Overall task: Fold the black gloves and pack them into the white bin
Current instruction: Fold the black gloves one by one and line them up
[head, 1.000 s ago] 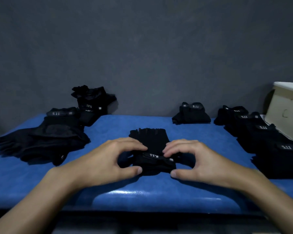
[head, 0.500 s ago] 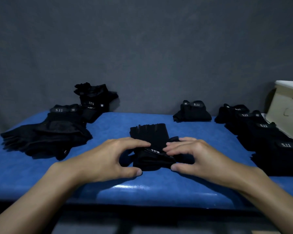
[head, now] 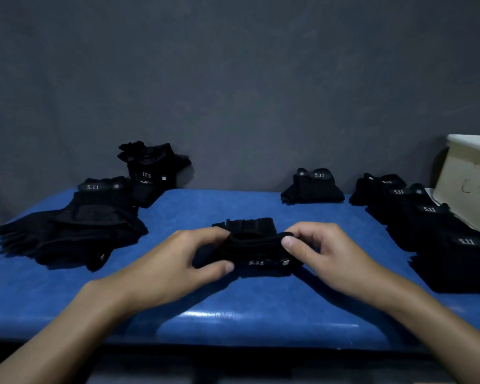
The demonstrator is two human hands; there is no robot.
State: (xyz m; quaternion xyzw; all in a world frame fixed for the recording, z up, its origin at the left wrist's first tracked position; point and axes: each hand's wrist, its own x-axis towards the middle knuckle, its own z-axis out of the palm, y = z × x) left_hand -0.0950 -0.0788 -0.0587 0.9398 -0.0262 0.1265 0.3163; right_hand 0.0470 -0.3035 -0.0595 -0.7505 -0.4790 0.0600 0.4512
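Centrally, on the blue table: one black glove, partly folded, its "5.11" label facing the near edge and its finger end pointing away

Left hand: fingers curled over the glove's left end from above, thumb pressed against its near side; it grips the glove

Right hand: thumb and forefinger pinch the raised cuff edge at the glove's right end; the remaining fingers are loosely curled behind

White bin: far right, cut off by the frame edge, well apart from the held glove; its inside cannot be seen

Row of folded gloves: several black bundles with labels up, running from back to front along the right side, just beside the bin and lying between it and the held glove

Single folded glove: back of the table, right of centre, apart from the row

Pile of unfolded gloves: left side, spread flat and overlapping, one labelled cuff on top

Heap of gloves: back left corner, stacked against the grey backdrop, touching the pile's far end
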